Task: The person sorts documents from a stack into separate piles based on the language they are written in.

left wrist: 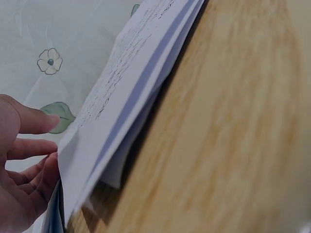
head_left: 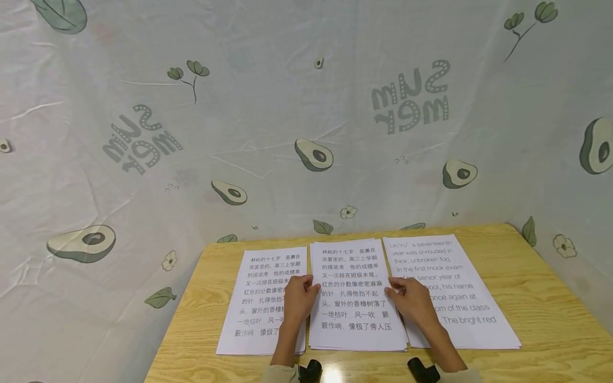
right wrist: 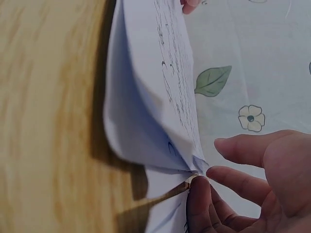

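A middle stack of paper (head_left: 351, 314) printed with Chinese text lies between my two hands. At its left edge is my left hand (head_left: 298, 299); in the left wrist view its fingertips touch the sheets' side, the thumb held apart above. My right hand (head_left: 415, 304) touches the opposite edge, fingertips at the side of the sheets (right wrist: 146, 92) and thumb raised off them. Seen from the right wrist, those sheets bow up and fan apart at the near edge. Neither hand's fingers close around the paper.
Left of the middle stack lies another Chinese-text stack (head_left: 230, 340), partly behind my left forearm. On the right is an English-text stack (head_left: 479, 335), partly covered by my right hand. All lie on a wood-grain table (head_left: 541, 287) against an avocado-patterned cloth (head_left: 268, 117).
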The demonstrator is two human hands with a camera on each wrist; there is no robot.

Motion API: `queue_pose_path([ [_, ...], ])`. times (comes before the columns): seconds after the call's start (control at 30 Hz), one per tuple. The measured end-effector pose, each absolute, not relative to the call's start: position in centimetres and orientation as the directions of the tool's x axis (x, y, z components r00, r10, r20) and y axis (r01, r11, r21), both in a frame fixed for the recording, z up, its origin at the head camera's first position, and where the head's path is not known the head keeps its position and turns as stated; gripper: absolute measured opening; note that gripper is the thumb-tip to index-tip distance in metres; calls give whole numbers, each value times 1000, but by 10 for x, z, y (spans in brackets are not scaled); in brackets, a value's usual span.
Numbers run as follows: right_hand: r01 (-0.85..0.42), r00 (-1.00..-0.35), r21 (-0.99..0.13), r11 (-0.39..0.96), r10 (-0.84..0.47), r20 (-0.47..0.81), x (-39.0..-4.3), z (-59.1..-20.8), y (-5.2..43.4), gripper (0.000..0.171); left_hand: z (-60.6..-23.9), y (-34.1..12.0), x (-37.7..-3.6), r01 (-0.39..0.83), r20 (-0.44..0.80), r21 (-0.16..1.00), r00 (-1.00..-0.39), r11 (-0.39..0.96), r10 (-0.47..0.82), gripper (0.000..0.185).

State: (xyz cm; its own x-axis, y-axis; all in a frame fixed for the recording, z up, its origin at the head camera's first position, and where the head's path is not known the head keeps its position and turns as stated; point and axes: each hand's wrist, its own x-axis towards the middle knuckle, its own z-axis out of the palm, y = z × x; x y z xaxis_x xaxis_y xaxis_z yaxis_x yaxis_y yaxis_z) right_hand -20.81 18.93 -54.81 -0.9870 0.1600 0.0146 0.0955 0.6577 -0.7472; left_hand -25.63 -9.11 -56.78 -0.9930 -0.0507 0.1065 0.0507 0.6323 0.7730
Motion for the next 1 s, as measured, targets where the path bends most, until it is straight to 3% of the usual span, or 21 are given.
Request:
queue_pose_path([
  [0.23, 83, -988, -751, 655, 153, 24, -209, -547, 189, 43, -568, -91, -258, 47, 97, 778, -994, 626, -47, 40],
  [1.0, 46, -983, -788, 614, 169, 75, -208, -542, 185, 33, -564, -85, -256, 87, 132, 839, -990, 537, -46, 35],
])
